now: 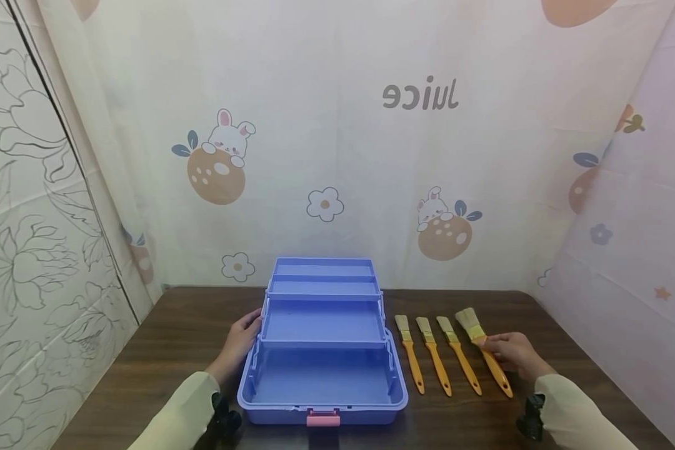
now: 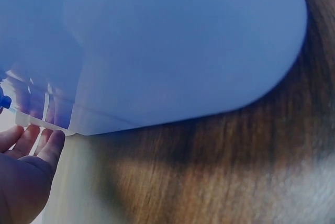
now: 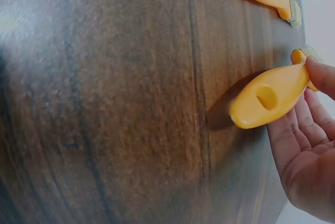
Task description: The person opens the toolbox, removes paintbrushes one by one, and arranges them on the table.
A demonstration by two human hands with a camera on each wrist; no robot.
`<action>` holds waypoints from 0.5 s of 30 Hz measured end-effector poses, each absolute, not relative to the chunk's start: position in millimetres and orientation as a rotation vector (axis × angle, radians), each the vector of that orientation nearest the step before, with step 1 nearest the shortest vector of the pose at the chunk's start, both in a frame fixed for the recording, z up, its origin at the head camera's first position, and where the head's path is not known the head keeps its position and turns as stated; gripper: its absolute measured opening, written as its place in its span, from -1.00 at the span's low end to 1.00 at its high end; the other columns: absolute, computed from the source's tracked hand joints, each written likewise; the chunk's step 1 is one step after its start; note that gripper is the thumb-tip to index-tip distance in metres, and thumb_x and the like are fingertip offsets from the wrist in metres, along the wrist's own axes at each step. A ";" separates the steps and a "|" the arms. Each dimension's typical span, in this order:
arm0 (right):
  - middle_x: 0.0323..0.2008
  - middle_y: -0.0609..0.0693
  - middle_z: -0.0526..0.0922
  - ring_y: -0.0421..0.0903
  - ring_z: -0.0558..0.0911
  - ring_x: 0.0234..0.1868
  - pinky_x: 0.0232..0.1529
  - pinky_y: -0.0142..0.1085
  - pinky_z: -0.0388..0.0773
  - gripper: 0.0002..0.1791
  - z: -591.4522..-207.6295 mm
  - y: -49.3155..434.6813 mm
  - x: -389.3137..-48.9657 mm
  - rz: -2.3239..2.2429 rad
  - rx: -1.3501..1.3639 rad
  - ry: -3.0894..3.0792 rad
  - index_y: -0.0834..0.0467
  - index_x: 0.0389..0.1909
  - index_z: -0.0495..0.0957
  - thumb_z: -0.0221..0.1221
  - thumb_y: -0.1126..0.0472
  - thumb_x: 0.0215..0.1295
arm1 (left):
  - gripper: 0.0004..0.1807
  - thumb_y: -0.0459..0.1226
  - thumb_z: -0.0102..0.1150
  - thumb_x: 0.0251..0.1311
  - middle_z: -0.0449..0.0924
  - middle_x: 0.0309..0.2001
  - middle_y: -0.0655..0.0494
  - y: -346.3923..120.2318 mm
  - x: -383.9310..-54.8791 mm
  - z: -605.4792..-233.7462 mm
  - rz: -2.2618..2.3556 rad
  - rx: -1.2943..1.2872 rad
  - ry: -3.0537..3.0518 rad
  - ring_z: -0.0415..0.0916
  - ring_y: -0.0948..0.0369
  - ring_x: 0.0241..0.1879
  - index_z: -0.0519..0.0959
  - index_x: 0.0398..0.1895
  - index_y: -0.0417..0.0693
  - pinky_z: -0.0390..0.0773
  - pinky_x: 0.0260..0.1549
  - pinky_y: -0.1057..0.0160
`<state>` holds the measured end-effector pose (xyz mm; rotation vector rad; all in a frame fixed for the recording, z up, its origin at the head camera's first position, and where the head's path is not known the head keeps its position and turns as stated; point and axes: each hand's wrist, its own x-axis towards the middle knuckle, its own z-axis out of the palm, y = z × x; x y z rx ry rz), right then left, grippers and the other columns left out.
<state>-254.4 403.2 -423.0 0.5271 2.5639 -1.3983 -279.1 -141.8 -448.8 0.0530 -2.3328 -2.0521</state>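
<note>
A blue plastic toolbox [image 1: 323,375] stands with its lid back and its stepped trays [image 1: 323,320] raised. My left hand [image 1: 243,340] rests against its left side; in the left wrist view the fingertips [image 2: 55,139] touch the box wall. My right hand [image 1: 514,351] pinches the widest paintbrush [image 1: 492,362] near the top of its yellow handle, thumb on one side and fingers beneath. In the right wrist view the handle's holed end points away from the hand [image 3: 309,150]. Three narrower paintbrushes, the nearest one [image 1: 460,356] beside it, lie in a row between the box and my right hand.
All of this is on a dark wooden table [image 1: 163,356]. A pink latch [image 1: 323,419] sits on the box's front edge. Printed curtains [image 1: 337,144] hang behind the table and along both sides.
</note>
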 end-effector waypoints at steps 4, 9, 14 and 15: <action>-0.37 0.15 0.51 -0.07 0.48 -0.43 -0.40 -0.18 0.54 -0.46 -422.9 402.4 -255.2 -1.394 0.524 2.575 0.53 -0.09 0.37 0.18 0.14 0.08 | -0.50 -0.15 -0.13 0.26 0.31 0.12 -0.25 -141.7 -278.7 -449.3 -2.044 0.047 -2.335 0.30 -0.06 0.08 0.26 0.17 -0.28 0.34 0.01 0.05; -0.42 0.11 0.52 -0.09 0.48 -0.46 -0.42 -0.17 0.54 -0.50 -423.2 400.8 -255.2 -1.402 0.511 2.591 0.52 -0.15 0.42 0.20 0.16 0.05 | -0.51 -0.15 -0.14 0.27 0.31 0.12 -0.24 -141.9 -277.8 -448.3 -2.039 0.039 -2.342 0.30 -0.05 0.08 0.26 0.17 -0.27 0.34 0.01 0.05; -0.43 0.10 0.52 -0.09 0.48 -0.47 -0.43 -0.18 0.54 -0.53 -422.9 399.6 -255.6 -1.391 0.521 2.598 0.51 -0.19 0.44 0.21 0.17 0.04 | -0.52 -0.17 -0.14 0.27 0.31 0.12 -0.25 -141.8 -277.8 -447.8 -2.044 0.031 -2.332 0.31 -0.05 0.07 0.26 0.17 -0.28 0.34 0.01 0.05; -0.43 0.10 0.52 -0.09 0.48 -0.47 -0.43 -0.18 0.54 -0.53 -422.4 399.1 -255.5 -1.389 0.523 2.599 0.50 -0.19 0.45 0.21 0.17 0.03 | -0.52 -0.17 -0.14 0.27 0.31 0.12 -0.25 -141.7 -277.6 -447.6 -2.044 0.030 -2.333 0.30 -0.05 0.07 0.26 0.17 -0.28 0.34 0.01 0.05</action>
